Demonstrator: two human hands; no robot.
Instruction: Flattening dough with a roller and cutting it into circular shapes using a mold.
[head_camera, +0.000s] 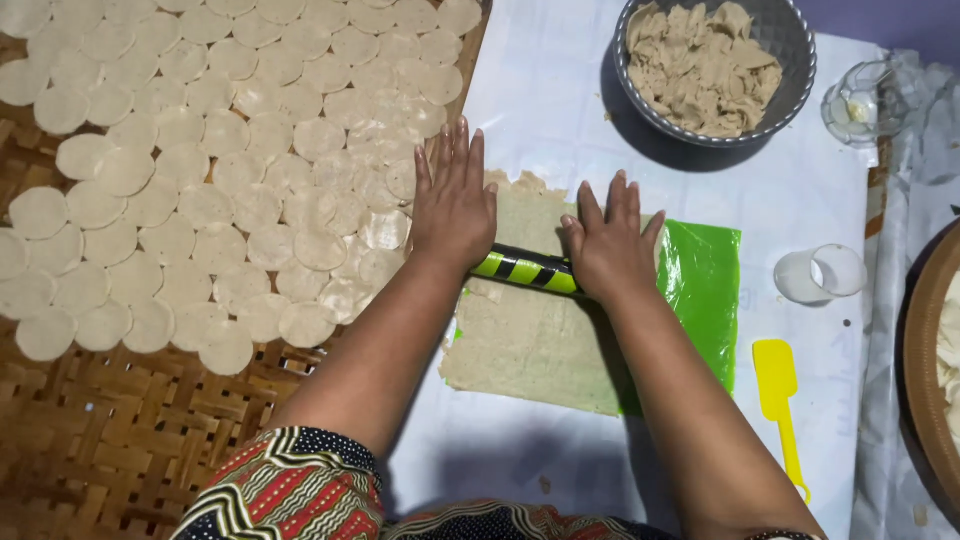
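Both hands, left hand (453, 205) and right hand (607, 240), lie open and flat, palms pressing a green-and-black striped rolling pin (527, 270) across a beige rolled dough sheet (530, 340) on green plastic film (705, 290); cut dough discs (200, 170) lie beside

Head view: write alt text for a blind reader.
Both hands, left hand and right hand, press a green-and-black striped roller across a dough sheet on green plastic. Dough rounds cover a woven mat at left.
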